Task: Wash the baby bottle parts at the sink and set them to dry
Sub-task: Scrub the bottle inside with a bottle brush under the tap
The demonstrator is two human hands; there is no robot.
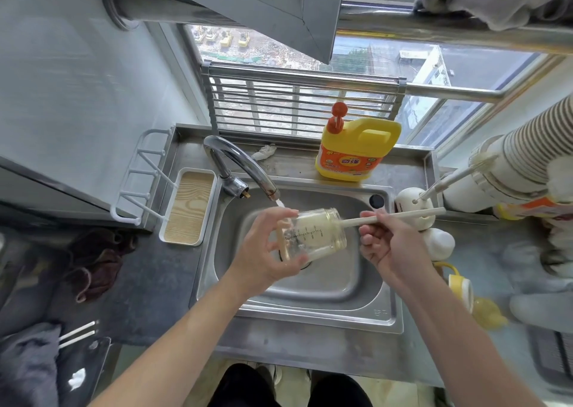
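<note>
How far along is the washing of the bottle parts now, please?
Done: nothing that I can see; no part lies on the drying tray. In hand: the left hand holds the bottle over the sink by the running tap, and the right hand pushes the brush inside it. Left: the yellow parts on the right counter seem to wait; then rinsing and drying.

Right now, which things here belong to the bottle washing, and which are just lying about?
For the job: clear glass baby bottle in the left hand; white long-handled brush in the right hand; running chrome tap; steel sink; yellow detergent jug.
Lying about: dark brown cloth; wood-patterned white tray; stacked paper cups.
</note>
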